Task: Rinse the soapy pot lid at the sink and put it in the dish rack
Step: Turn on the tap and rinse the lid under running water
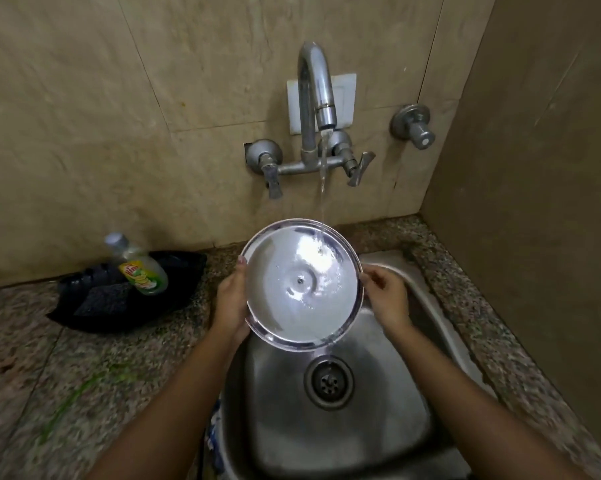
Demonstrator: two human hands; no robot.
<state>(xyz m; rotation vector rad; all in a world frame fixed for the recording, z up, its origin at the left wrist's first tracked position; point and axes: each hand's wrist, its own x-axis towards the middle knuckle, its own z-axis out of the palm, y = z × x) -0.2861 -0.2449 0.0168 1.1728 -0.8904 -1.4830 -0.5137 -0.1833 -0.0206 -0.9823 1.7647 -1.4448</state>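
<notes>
Water (323, 181) from the curved tap (314, 84) lands on the far right part of the pot lid (300, 285), which is held over the back of the steel sink (378, 427), just behind the drain (329, 381). The lid is round, with no long axis. Its hollow underside faces up at the camera, with a small fastener at the centre, and water runs off its near right edge. The left hand (231, 303) grips the left rim, thumb on top and fingers hidden beneath. The right hand (385, 294) pinches the right rim. On the speckled counter (49, 375) to the left, a soap bottle (141, 266) leans in a black tray (119, 313), well apart from the lid. A blue-and-white thing at the sink's left edge is too blurred to identify.
</notes>
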